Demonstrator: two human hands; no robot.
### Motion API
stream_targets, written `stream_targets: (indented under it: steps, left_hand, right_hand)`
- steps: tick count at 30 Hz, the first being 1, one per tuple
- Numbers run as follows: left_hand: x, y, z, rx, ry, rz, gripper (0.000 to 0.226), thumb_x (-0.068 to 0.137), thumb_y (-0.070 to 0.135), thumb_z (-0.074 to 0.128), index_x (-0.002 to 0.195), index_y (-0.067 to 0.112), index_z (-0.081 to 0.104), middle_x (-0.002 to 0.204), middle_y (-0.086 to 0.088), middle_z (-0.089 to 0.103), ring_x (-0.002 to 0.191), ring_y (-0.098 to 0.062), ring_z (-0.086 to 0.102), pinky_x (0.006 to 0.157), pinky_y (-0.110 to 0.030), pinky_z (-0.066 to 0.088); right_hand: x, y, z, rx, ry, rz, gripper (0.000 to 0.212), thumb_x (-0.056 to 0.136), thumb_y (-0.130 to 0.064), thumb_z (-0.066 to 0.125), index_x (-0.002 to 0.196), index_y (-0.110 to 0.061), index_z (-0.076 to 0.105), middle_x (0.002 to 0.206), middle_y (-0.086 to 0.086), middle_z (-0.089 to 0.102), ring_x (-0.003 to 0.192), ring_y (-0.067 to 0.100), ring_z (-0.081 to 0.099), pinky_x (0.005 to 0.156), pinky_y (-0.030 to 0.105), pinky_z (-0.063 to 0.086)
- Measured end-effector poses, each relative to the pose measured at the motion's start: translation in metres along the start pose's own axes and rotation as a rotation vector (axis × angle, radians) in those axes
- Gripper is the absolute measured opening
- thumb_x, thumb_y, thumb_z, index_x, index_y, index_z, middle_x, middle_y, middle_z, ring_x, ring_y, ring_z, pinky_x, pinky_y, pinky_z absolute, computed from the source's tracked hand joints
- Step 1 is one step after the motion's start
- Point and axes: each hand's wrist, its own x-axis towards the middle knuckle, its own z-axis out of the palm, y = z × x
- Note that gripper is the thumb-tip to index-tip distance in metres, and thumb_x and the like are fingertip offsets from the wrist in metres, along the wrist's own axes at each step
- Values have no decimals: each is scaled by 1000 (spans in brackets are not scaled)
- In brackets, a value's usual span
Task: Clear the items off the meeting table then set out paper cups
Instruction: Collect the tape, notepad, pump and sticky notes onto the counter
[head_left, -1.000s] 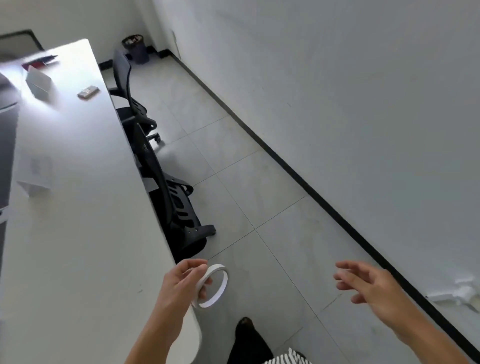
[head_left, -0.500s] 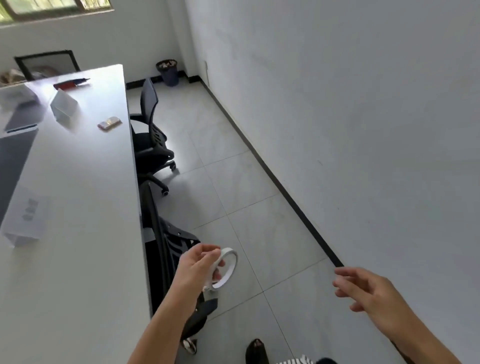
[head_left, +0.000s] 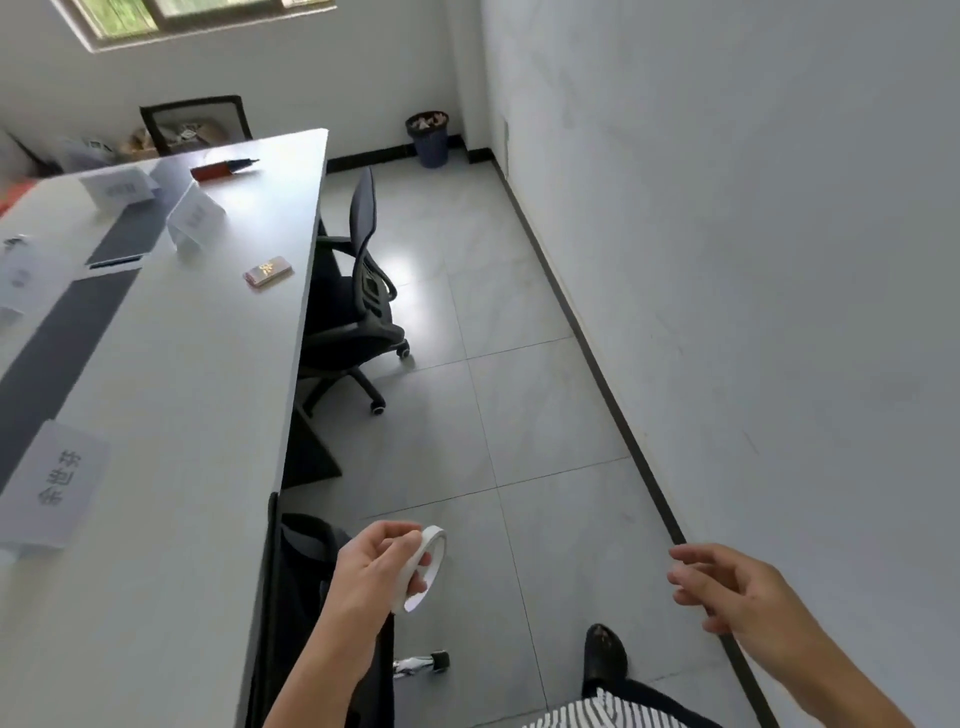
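The left hand (head_left: 374, 574) holds the tape (head_left: 428, 566) in its fingers beside the worktop (head_left: 197, 364), far from the bin (head_left: 427, 137) ahead; the right hand (head_left: 743, 597) is loose and empty.

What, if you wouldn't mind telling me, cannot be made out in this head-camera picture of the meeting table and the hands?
- Far name cards: the print is too small and blurred to read.
- Small flat item near the table edge: too small to identify.
- Tape roll: partly covered by the left hand.
- Near chair: mostly hidden by the table and the forearm.
- Bin: its contents are too distant to tell.
- Table's left side: cut off by the frame.
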Motion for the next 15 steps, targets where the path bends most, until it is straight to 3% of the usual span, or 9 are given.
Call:
stream_targets:
  steps: [5,10,15]
  left_hand:
    - [51,58,16,-64,126,73,12,93,14,59,98,7,68,70,-9,67,57,-21,57,58,-32,50]
    - [87,72,3,-156,291,4,11,93,13,59,96,8,68,70,-11,66,55,-17,55,55,-24,49]
    - [148,77,-29,-238,414,-75,12,93,12,59,97,6,68,75,-15,68,56,-19,54,57,-30,48]
  right_hand:
    - [116,-94,-16,-144,-174,-110,19,90,-27,63,109,-24,66,98,0,73,90,14,71,70,27,54]
    - [208,-171,8,-216,-298,-206,20,91,-26,62,110,-24,65,100,0,73,91,15,71,69,25,54]
    - [282,-209,64,-261,-405,-188,18,90,-27,63,107,-27,66,98,-1,74,86,12,72,70,27,56]
